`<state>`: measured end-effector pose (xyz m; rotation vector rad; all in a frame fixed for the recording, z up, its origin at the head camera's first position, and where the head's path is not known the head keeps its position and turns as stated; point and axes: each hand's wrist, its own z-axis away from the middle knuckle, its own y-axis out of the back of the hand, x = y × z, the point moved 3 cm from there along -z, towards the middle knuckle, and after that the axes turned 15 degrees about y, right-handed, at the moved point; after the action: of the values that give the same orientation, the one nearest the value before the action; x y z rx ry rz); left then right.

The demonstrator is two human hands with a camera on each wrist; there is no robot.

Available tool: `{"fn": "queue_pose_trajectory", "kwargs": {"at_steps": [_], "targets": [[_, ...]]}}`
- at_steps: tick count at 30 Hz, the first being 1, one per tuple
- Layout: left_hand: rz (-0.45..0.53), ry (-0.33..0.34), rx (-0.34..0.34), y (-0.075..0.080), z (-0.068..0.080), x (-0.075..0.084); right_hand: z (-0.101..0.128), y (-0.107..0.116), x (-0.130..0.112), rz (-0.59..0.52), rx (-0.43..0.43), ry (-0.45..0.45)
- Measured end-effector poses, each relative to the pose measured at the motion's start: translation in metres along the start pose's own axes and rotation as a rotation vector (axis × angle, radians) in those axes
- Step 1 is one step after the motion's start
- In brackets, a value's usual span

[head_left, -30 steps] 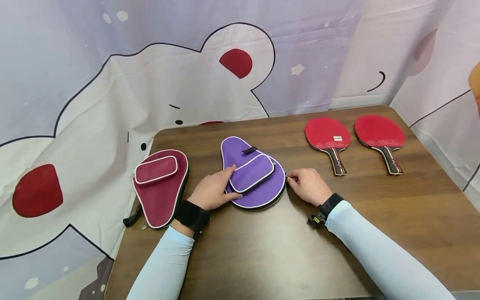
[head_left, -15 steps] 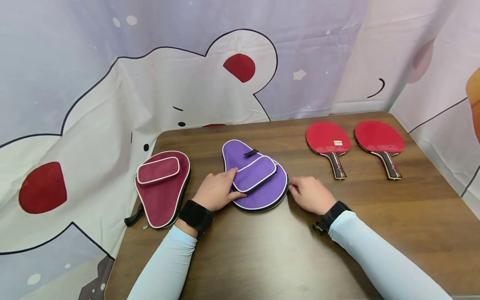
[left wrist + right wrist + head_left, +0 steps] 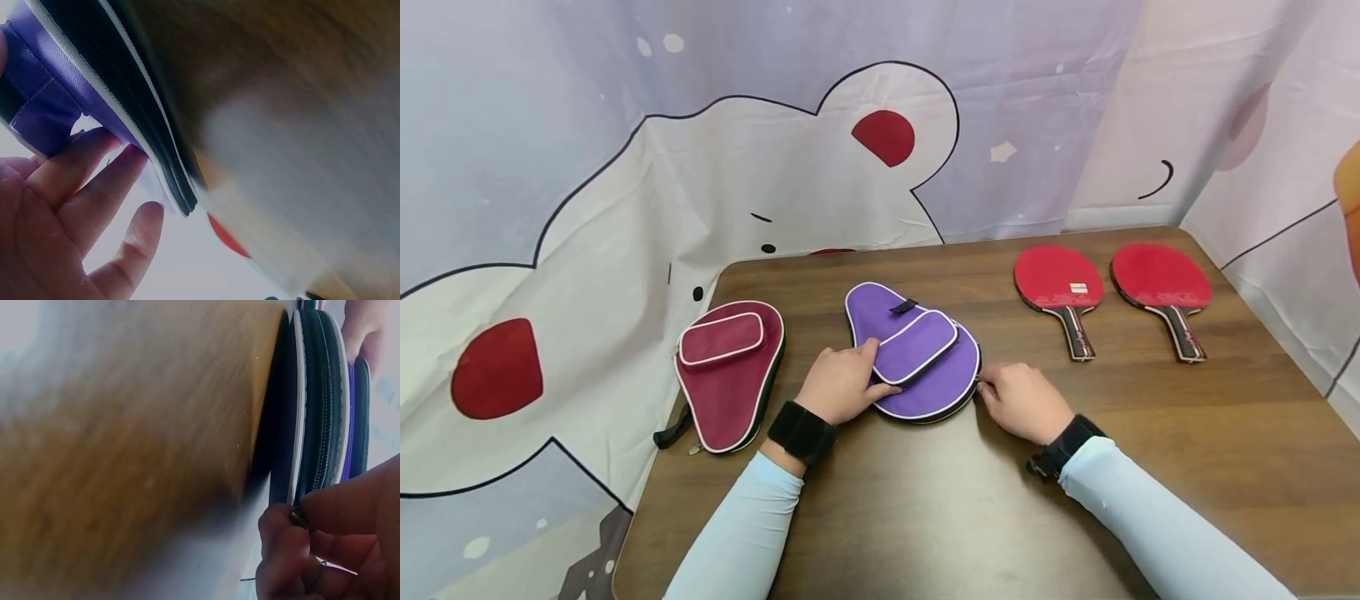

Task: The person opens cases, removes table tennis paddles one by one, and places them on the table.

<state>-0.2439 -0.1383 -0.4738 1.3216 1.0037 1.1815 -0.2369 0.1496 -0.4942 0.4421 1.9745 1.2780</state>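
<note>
since a second ago the right hand (image 3: 1021,402), pinching the small metal zipper pull (image 3: 299,516), has slid from the right side of the purple teardrop-shaped fabric paddle case (image 3: 917,354) toward its rounded near edge, so the zip looks partway along its run. the left hand (image 3: 842,385) stays on the case's near-left part, fingers gripping the edge of its white-piped front pocket to steady it. the case lies flat mid-table on the dark wooden table (image 3: 925,500), between a maroon case (image 3: 727,375) and two red paddles (image 3: 1060,287).
</note>
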Motion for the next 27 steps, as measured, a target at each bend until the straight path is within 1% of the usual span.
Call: {"fn": "queue_pose_trajectory", "kwargs": {"at_steps": [4,8,14,16,18,22,24,27], "targets": [[-0.004,0.019,-0.008,0.0,0.001,0.003,0.002,-0.001,-0.005,0.006,-0.012,0.0],[-0.02,0.02,0.006,0.001,0.002,0.007,0.003,-0.002,-0.011,0.008,-0.023,0.0],[-0.063,0.028,0.03,0.002,0.005,0.012,0.005,-0.006,-0.022,0.036,-0.034,0.025],[-0.087,0.041,0.043,0.002,0.005,0.014,0.006,-0.008,-0.027,0.034,-0.038,0.038],[-0.105,0.055,0.057,0.002,0.006,0.018,0.006,-0.011,-0.033,0.026,-0.051,0.073],[-0.113,0.059,0.1,0.001,0.005,0.028,0.003,-0.019,-0.045,-0.015,-0.08,0.139],[-0.115,0.054,0.122,0.001,0.005,0.033,0.002,-0.021,-0.05,-0.01,-0.079,0.145],[-0.148,0.066,0.142,0.0,0.006,0.037,0.0,-0.022,-0.054,0.026,-0.067,0.134]]}}
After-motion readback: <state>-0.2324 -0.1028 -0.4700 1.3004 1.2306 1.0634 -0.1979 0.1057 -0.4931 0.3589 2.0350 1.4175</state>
